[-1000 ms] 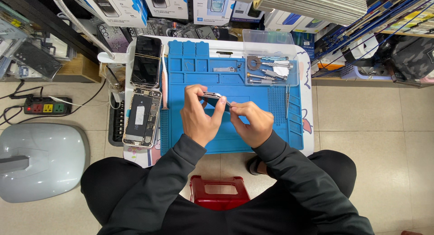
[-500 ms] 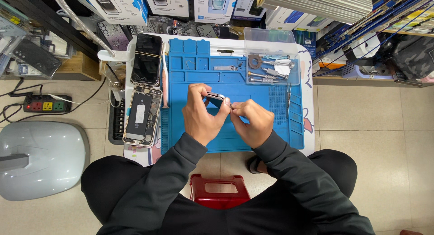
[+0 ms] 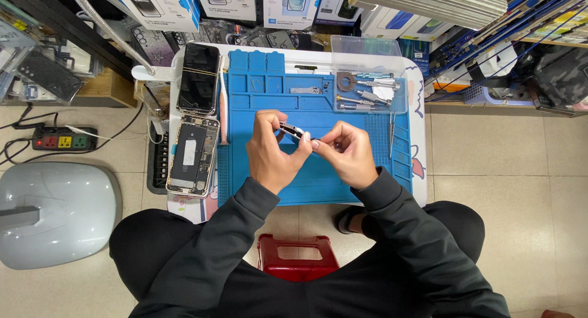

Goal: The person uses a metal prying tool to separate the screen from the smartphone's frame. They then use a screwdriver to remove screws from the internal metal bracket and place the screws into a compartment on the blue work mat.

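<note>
Small metal part (image 3: 291, 131), thin, dark w/ a silvery edge, sits pinched up in the air above the blue mat (image 3: 318, 104), between both my hands. My left hand (image 3: 271, 151) is closed on it, thumb and fingers curled around its left end; my right hand (image 3: 347, 154) is closed too, fingertips narrowed to a pinch at the part's right end. Whether there's a tiny tool in that pinch I can't tell, too small.

Step in hand, as I judge it: fiddly work on the part itself, held off the desk (image 3: 419, 171). Next move prob needs a steady grip and fine fingertip control, since it's slim and looks easy to drop.

Mat is rubbery-looking, matte, w/ moulded compartments along the top. To its left lie an opened phone (image 3: 193, 156), its insides showing, and above it a phone w/ dark glossy screen (image 3: 198, 79). Top right: clear plastic tray (image 3: 370, 88) w/ metal screwdrivers and bits. Tweezers (image 3: 392, 134) lie straight along the mat's right side. Red plastic stool (image 3: 298, 257) sits under me.
</note>
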